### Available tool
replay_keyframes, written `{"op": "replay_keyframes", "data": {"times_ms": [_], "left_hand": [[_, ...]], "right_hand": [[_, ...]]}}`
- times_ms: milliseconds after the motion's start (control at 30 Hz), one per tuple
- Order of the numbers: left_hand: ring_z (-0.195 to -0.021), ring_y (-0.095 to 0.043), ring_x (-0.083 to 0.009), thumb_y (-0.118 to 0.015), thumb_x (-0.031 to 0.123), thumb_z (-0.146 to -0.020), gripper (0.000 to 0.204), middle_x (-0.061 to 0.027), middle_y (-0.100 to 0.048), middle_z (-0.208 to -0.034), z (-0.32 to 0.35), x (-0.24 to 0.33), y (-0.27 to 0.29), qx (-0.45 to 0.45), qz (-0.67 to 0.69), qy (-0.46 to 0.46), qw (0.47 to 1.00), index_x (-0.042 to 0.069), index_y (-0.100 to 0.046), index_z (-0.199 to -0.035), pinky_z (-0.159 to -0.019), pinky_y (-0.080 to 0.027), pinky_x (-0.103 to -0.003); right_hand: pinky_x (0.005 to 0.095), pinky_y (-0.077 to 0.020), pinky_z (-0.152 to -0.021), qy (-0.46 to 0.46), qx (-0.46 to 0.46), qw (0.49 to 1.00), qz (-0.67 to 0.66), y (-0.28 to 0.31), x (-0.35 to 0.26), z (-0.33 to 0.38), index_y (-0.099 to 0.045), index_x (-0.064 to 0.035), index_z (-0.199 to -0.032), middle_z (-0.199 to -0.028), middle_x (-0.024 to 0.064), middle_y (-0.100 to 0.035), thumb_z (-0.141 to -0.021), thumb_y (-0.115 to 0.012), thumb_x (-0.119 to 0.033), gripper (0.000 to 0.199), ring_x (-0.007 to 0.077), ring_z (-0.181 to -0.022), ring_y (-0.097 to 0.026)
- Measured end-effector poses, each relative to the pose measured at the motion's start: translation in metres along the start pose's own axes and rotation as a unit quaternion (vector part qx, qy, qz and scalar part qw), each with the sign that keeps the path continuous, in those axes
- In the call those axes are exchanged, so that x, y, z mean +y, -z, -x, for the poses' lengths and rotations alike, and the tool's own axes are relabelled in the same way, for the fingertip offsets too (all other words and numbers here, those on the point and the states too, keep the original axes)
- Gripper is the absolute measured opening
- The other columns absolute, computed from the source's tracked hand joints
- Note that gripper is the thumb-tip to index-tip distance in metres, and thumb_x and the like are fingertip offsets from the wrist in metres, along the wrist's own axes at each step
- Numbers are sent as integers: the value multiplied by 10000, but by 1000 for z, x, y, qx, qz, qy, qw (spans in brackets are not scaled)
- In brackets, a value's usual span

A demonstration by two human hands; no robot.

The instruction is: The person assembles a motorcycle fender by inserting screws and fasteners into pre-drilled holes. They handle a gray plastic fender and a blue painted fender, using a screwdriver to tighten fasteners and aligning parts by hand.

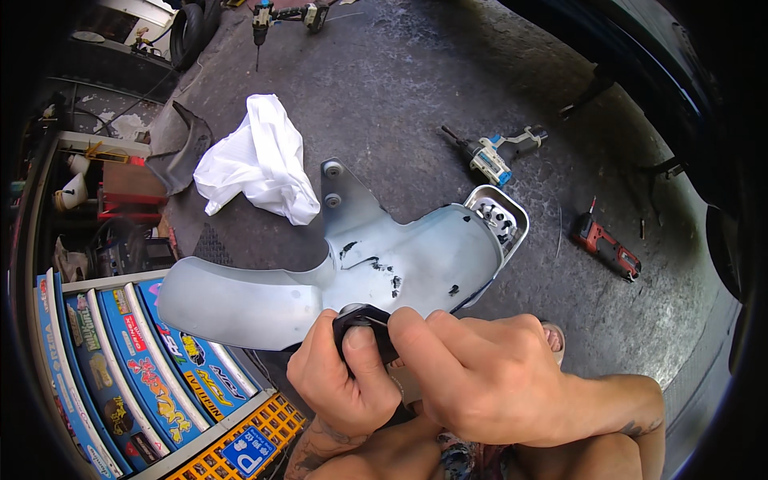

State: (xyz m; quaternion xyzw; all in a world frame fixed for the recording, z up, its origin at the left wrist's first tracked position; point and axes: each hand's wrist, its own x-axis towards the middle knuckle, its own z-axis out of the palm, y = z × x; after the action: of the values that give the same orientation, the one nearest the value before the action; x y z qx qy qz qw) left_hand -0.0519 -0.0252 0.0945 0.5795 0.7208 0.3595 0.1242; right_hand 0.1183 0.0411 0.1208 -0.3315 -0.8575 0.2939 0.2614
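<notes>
A grey motorcycle fender with black smudges lies in front of me, hollow side up. At its near edge, my left hand is closed around a black mounting tab, the thumb pressed over it. My right hand is closed against the same tab from the right, its index finger at the rim. Something thin seems to be pinched there, but the fingers hide what it is. On the fender's far arm, two round grommets show. A metal tray with small hardware sits partly under the fender's right end.
A white cloth or bag lies beyond the fender. A blue-and-white power tool, a red-and-black cordless tool and a drill rest on the dark floor. Left stands a sticker-covered drawer cabinet above an orange grate.
</notes>
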Motion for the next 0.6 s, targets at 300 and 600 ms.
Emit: {"op": "replay_keyframes", "data": {"times_ms": [300, 600], "left_hand": [[-501, -615, -338, -609, 152, -1059, 316, -173, -658, -714, 8, -17, -16, 111, -122, -170, 971, -140, -588, -1177, -436, -467, -419], [-673, -592, -512, -591, 165, -1072, 304, -297, -632, -854, 2, 1, -4, 18, -10, -64, 998, -137, -623, -1091, -574, -477, -523]], "right_hand": [[246, -402, -404, 82, 33, 979, 182, -1, -5, -6, -682, 52, -1078, -714, -24, -467, -736, -678, -132, 388, 57, -494, -484], [224, -340, -376, 135, 56, 945, 292, -13, -3, -8, -656, -118, -1097, -712, -15, -518, -894, -693, -167, 213, 72, -447, -423]]}}
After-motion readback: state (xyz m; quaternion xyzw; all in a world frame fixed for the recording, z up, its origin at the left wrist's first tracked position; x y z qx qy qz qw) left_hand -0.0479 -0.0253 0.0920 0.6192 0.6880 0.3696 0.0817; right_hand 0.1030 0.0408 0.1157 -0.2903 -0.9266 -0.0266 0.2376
